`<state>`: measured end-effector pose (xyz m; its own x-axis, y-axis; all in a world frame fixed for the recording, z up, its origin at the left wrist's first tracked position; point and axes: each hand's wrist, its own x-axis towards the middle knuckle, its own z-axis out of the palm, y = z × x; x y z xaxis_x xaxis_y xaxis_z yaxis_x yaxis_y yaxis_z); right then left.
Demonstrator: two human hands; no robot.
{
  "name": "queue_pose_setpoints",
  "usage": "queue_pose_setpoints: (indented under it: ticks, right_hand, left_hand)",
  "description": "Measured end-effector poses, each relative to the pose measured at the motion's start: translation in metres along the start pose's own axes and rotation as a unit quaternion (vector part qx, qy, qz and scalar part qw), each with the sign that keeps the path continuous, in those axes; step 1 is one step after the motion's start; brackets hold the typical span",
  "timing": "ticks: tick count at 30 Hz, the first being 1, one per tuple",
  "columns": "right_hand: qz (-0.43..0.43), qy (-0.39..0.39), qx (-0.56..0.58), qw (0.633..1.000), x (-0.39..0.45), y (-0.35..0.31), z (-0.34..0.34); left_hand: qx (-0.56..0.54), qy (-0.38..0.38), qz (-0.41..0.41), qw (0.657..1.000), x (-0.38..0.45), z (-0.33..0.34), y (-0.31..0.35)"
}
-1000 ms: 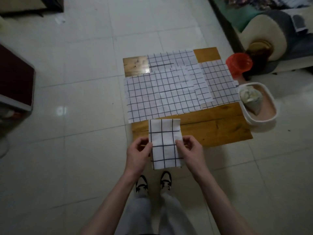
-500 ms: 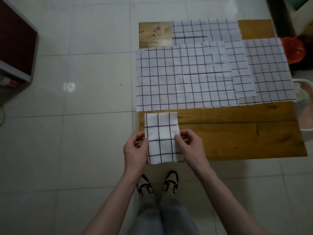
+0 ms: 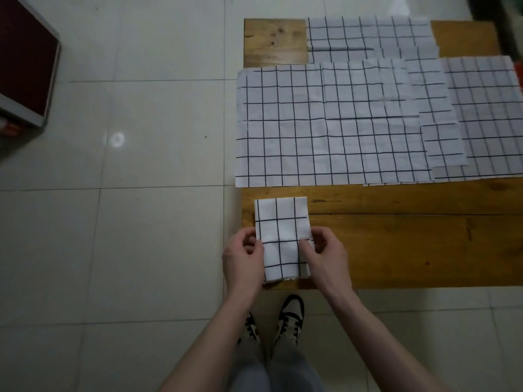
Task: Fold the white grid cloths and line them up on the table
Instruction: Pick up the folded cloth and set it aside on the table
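A small folded white grid cloth (image 3: 281,230) lies at the near left corner of the wooden table (image 3: 396,244). My left hand (image 3: 243,261) pinches its left edge and my right hand (image 3: 325,256) pinches its right edge, fingers curled on the fabric. Several unfolded white grid cloths (image 3: 334,125) lie spread flat and overlapping across the far half of the table, one more grid cloth (image 3: 486,117) at the right edge of view.
The low table stands on a pale tiled floor (image 3: 141,222). A dark red cabinet (image 3: 25,60) sits at the far left. My shoes (image 3: 291,315) are just below the table's near edge. Bare wood runs to the right of the folded cloth.
The folded cloth has come down from in front of the table edge onto the table's near left corner, both hands still on its sides. The view has shifted left and closer.
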<state>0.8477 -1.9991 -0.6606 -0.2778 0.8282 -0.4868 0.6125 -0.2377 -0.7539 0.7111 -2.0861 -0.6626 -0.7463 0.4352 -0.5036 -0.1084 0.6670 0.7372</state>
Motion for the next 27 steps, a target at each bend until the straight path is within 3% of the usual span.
queue_pose_setpoints:
  ticks: [8, 18, 24, 27]
  right_hand:
    - [-0.010, 0.066, -0.066, 0.996, -0.005, 0.008, 0.013]
    - [-0.013, 0.090, -0.187, 0.978, -0.020, -0.003, 0.005]
    - [-0.079, 0.095, -0.160, 0.979, -0.057, -0.038, -0.035]
    - [-0.138, 0.107, -0.203, 0.964, -0.077, -0.062, -0.061]
  left_hand:
    - [0.110, 0.024, 0.071, 0.991, 0.000, 0.005, 0.000]
    - [0.156, 0.002, 0.059, 0.986, -0.011, -0.004, 0.010]
    - [0.165, -0.039, 0.172, 0.970, -0.038, -0.039, 0.046]
    - [0.156, -0.051, 0.225, 0.960, -0.056, -0.060, 0.076]
